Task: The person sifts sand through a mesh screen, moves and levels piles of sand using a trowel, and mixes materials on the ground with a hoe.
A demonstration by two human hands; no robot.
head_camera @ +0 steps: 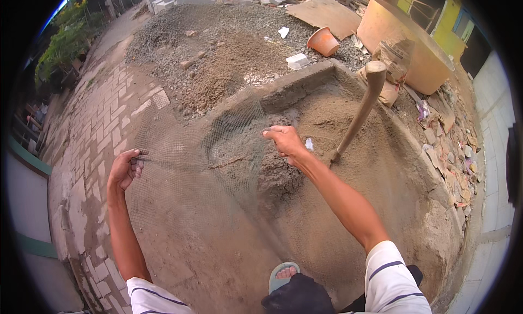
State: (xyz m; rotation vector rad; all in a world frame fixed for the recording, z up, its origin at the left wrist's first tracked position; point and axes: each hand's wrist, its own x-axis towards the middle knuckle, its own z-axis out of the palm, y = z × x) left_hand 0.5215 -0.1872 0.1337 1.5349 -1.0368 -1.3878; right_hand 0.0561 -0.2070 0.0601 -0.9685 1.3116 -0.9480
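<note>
A fine wire mesh sheet hangs between my two hands, and the ground shows through it. My left hand pinches its left edge. At the right edge, my right hand grips the mesh between thumb and fingers. Behind and beneath the sheet lies a lumpy heap of wet grey mortar. To the right, a pile of brown sand fills part of a low-walled mixing bay. A tool's wooden handle stands tilted out of the sand; its head is hidden.
The bay's low cement wall runs behind the sand and down the right side. Beyond are a gravel heap, an orange bucket on its side and a large orange tub. Paving blocks line the left. My sandalled foot is below.
</note>
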